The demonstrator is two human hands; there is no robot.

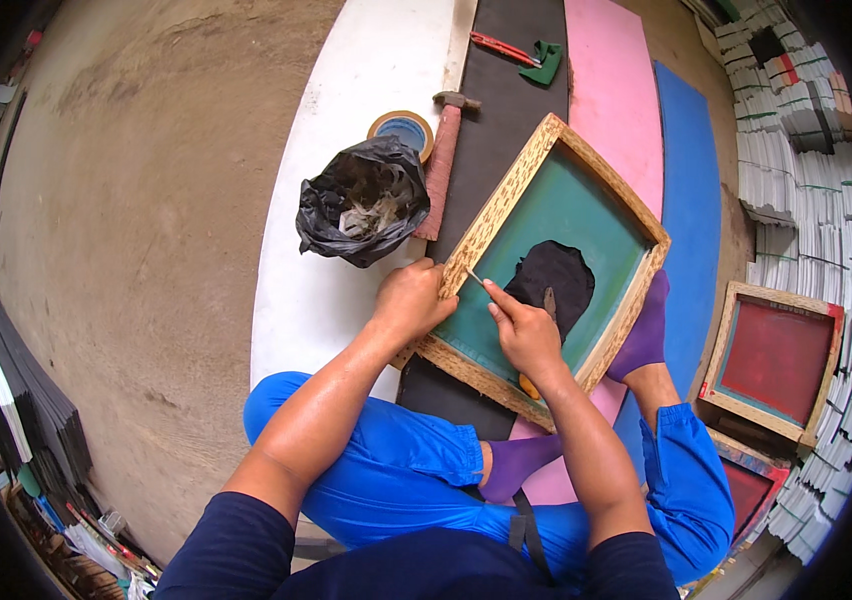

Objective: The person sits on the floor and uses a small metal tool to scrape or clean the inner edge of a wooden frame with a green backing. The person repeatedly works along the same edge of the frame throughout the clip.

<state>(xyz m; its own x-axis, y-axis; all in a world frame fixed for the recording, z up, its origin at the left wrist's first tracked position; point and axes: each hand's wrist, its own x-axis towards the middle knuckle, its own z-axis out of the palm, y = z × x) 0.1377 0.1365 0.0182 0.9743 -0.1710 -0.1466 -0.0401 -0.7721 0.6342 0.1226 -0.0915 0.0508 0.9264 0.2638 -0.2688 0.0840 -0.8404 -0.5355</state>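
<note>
A wooden screen-printing frame (501, 215) with green mesh (526, 200) lies tilted over my lap and the mats. My left hand (412, 300) is closed round its left rail near the lower corner. In my right hand (526, 333) is a thin metal tool (476, 276), its tip against the inner edge of that same rail; the hand hides the grip. A crumpled black cloth (561, 278) lies on the mesh beyond my right hand, with a dark pointed piece (550, 302) over it. Something orange-yellow (529, 388) shows below that hand, mostly hidden.
Left of the frame stand a black plastic bag (361, 205) with scraps, a tape roll (406, 128) and a hammer (441, 170). A red cutter (504, 48) and green scrap (543, 62) lie farther off. Red-mesh frames (781, 360) and paper stacks (806, 180) line the right.
</note>
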